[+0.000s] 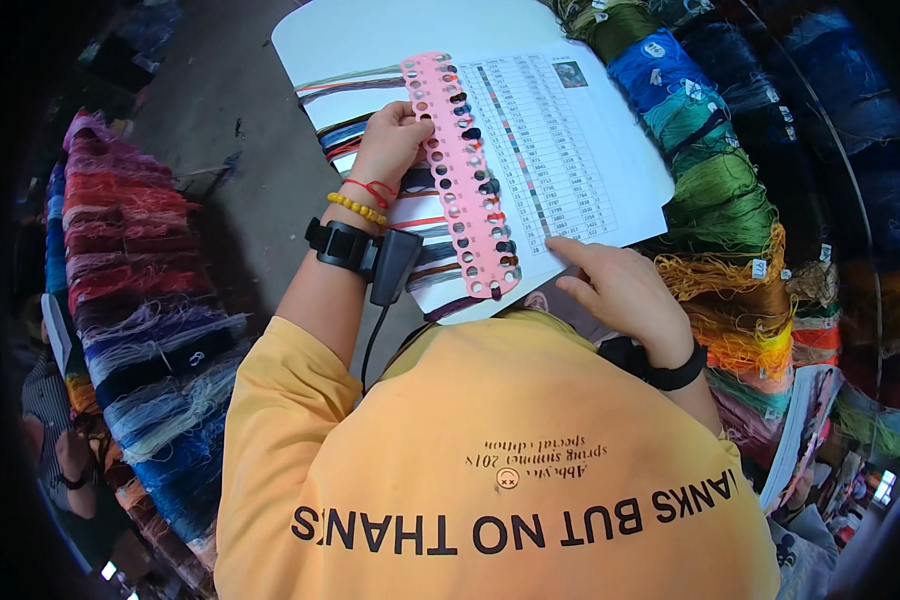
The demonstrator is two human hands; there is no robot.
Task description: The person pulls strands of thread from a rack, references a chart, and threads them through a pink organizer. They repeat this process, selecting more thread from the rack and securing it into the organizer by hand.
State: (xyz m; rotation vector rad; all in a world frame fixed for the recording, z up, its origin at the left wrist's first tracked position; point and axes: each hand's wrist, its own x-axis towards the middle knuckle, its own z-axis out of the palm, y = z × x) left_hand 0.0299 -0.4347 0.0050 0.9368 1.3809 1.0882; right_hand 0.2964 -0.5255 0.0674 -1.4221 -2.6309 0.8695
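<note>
A pink thread holder strip [458,190] with punched holes lies on a white board [640,190]. Embroidery threads [435,250] in many colours are knotted through its holes and trail off to the left. My left hand [395,140] pinches the strip's left edge in its upper half. On the right part of the board is a printed colour chart sheet [585,130] with rows and a small picture. The index finger of my right hand [625,290] stretches toward the chart's lowest rows, the thumb apart from it; this hand holds nothing, and its other fingers are partly hidden.
Hanks of red, purple and blue thread [135,270] hang in a row on the left. Green, blue and orange hanks [720,200] with small tags hang close by on the right. Grey floor [240,90] shows between. Another person [60,430] is at the far left edge.
</note>
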